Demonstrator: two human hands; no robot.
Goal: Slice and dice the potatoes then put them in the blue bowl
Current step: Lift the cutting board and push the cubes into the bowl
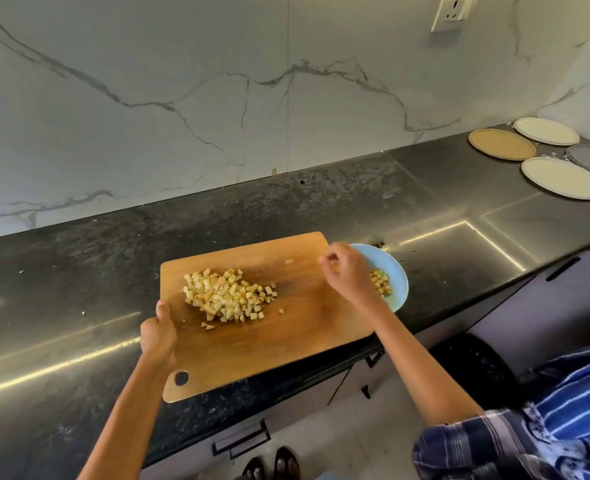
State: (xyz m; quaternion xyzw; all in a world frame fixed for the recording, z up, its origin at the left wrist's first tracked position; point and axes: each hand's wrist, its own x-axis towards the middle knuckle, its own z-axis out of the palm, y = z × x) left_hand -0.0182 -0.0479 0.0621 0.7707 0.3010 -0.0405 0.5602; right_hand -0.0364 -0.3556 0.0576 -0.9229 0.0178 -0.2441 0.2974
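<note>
while the left hand (158,336) is gripping the cutting board's (297,327) near edge, the right hand (347,273), fingers loosely curled and seemingly empty, is hovering over the blue bowl (395,271), left of which light, probably slippery potato cubes (229,294) are waiting to be scooped.

Bare forearms, blue striped shirt (563,410) (sleeve rolled), dark sandals (286,462).

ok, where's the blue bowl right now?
Head view, right of centre: the blue bowl sits on the counter at the cutting board's right edge, partly behind the right hand.
</note>
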